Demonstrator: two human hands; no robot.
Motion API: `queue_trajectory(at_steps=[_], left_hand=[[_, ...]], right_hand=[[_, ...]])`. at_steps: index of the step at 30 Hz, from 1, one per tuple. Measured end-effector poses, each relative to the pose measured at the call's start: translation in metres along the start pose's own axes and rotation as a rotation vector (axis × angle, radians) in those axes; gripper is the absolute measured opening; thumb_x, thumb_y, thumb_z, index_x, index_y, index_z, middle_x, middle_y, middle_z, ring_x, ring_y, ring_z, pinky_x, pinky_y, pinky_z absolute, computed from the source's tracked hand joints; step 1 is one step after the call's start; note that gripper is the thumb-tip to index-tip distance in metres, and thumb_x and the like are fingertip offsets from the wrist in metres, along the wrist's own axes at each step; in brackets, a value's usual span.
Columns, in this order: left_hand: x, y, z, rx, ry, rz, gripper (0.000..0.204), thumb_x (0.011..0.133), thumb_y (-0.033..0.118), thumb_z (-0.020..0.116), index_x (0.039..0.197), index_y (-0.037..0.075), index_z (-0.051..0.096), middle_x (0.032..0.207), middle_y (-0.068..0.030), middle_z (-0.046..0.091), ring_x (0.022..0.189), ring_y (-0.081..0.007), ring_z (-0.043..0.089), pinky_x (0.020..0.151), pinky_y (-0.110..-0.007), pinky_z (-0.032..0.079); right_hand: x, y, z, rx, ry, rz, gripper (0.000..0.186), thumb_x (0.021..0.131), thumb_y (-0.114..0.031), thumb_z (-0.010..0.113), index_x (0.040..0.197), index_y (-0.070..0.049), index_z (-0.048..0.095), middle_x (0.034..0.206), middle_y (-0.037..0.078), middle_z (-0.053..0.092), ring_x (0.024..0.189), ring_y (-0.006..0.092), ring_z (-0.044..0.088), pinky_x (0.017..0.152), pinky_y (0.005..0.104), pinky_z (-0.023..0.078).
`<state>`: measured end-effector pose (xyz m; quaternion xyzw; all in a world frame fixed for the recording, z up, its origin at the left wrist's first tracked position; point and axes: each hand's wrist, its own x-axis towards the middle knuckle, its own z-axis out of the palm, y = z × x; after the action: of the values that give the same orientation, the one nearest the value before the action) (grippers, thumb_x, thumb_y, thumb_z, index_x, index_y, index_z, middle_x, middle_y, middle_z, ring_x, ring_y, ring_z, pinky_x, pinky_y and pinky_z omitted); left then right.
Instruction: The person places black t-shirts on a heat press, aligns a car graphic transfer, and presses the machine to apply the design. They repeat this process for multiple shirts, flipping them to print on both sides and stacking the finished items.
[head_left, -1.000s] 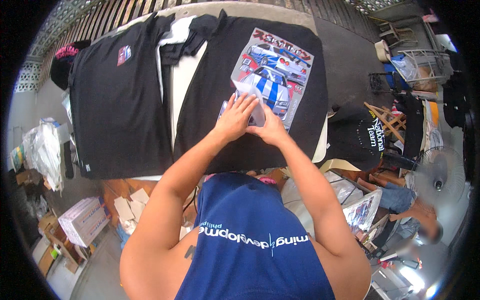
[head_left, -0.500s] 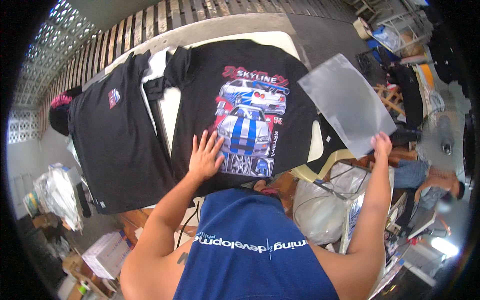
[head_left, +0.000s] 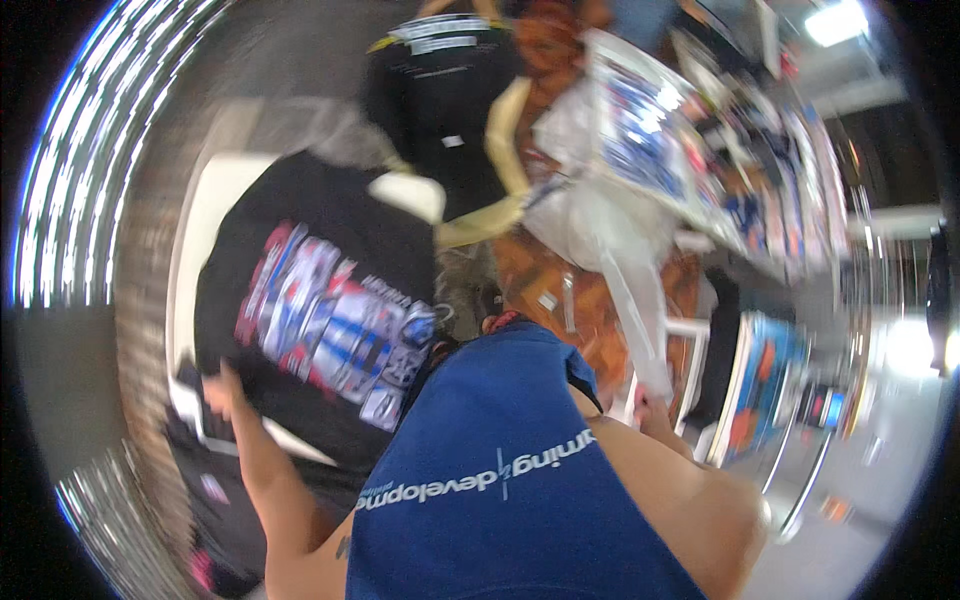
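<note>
A black T-shirt (head_left: 235,270) with a red, white and blue car print (head_left: 335,325) lies spread over a white board (head_left: 200,200) at the left. My left hand (head_left: 222,392) is at the shirt's edge, beside its sleeve; blur hides how its fingers are set. Low at the right, my right hand (head_left: 652,410) grips the end of a clear plastic sheet (head_left: 632,300), which now shows as a narrow, pale strip. A second black T-shirt (head_left: 215,520) lies near the lower left, partly behind my left arm.
Another black garment (head_left: 430,90) is at the top, by a pale yellow curved edge (head_left: 505,130). Translucent plastic (head_left: 570,225) lies right of it. A rack of colourful flat items (head_left: 720,180) stands upper right, and a framed blue and orange panel (head_left: 765,385) at the right.
My view has swung to the right with blur. My left hand has moved off the print to the shirt's edge. The clear sheet has turned edge-on and come away from the shirt with my right hand.
</note>
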<state>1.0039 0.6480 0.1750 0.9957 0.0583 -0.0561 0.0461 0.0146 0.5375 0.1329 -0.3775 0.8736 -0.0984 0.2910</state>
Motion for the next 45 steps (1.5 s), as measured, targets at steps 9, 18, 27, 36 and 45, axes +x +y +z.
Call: queue_trajectory(at_steps=[9, 18, 27, 36, 45], left_hand=[[-0.035, 0.091, 0.019, -0.279, 0.052, 0.464, 0.062, 0.084, 0.03, 0.066, 0.128, -0.013, 0.064, 0.122, -0.0322, 0.07, 0.11, -0.0449, 0.068, 0.099, -0.048, 0.051], [-0.377, 0.182, -0.088, -0.431, -0.074, 1.124, 0.02, 0.086, 0.008, 0.068, 0.102, -0.003, 0.066, 0.1, -0.0207, 0.07, 0.09, -0.0354, 0.065, 0.084, -0.044, 0.051], [-0.63, 0.185, -0.185, -0.455, -1.347, 1.606, 0.023, 0.089, 0.016, 0.081, 0.099, -0.003, 0.074, 0.113, -0.0157, 0.075, 0.101, -0.0266, 0.074, 0.091, -0.037, 0.057], [-0.675, 0.139, -0.136, -0.46, -0.92, 1.845, 0.071, 0.102, 0.049, 0.061, 0.144, -0.004, 0.039, 0.131, -0.0291, 0.056, 0.123, -0.0469, 0.06, 0.106, -0.049, 0.046], [-0.808, 0.046, -0.197, -0.475, -1.517, 2.167, 0.015, 0.098, 0.007, 0.067, 0.109, -0.002, 0.061, 0.089, -0.0198, 0.072, 0.082, -0.0297, 0.074, 0.073, -0.037, 0.055]], right_hand=[[0.046, 0.015, 0.088, 0.645, 0.43, -0.096, 0.037, 0.105, -0.034, 0.06, 0.126, -0.004, 0.068, 0.125, 0.022, 0.068, 0.114, 0.039, 0.066, 0.098, 0.0466, 0.053], [0.214, -0.214, 0.041, 1.215, -0.711, 0.312, 0.102, 0.094, -0.056, 0.073, 0.164, -0.006, 0.02, 0.167, 0.023, 0.024, 0.144, 0.0527, 0.038, 0.11, 0.0635, 0.045], [-0.059, -0.425, -0.055, 0.081, -0.977, -0.885, 0.056, 0.083, -0.032, 0.074, 0.104, 0.02, 0.067, 0.112, 0.04, 0.069, 0.107, 0.0438, 0.072, 0.09, 0.0496, 0.056], [-0.119, -0.261, -0.114, 0.86, -1.2, -0.6, 0.022, 0.085, -0.015, 0.069, 0.098, 0.003, 0.07, 0.086, 0.01, 0.07, 0.067, 0.022, 0.064, 0.056, 0.0376, 0.049], [-0.262, -0.035, -0.216, 0.292, 0.424, -0.522, 0.073, 0.074, -0.016, 0.086, 0.14, -0.007, 0.057, 0.126, 0.019, 0.062, 0.122, 0.038, 0.061, 0.105, 0.0434, 0.049]])
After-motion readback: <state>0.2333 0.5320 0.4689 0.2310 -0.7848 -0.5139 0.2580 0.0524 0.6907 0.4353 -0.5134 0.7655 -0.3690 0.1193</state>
